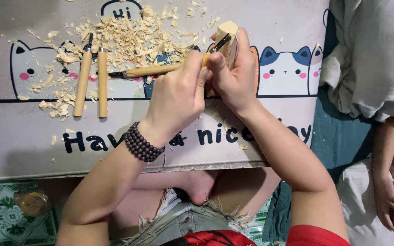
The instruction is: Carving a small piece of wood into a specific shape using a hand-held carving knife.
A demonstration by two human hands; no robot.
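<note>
My right hand (235, 75) clamps the block (227, 33) at the mat's (33, 150) far edge; left hand (176, 98) grips the knife (213, 49). Blade near thumb, slip risks a cut.

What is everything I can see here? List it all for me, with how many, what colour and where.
wood block: 1, pale, held at mat's top
carving knife: 1, dark blade, against the block
spare carving tools: 3, tan handles, left on mat
wood shavings: many, cream, mat's top
mat: 1, white with cartoon cats
jar: 1, amber, on floor lower left
cloth: 1, grey-white, right
other person's hand: 1, far right
bead bracelet: 1, dark, left wrist
left hand: on knife
right hand: around block
</note>
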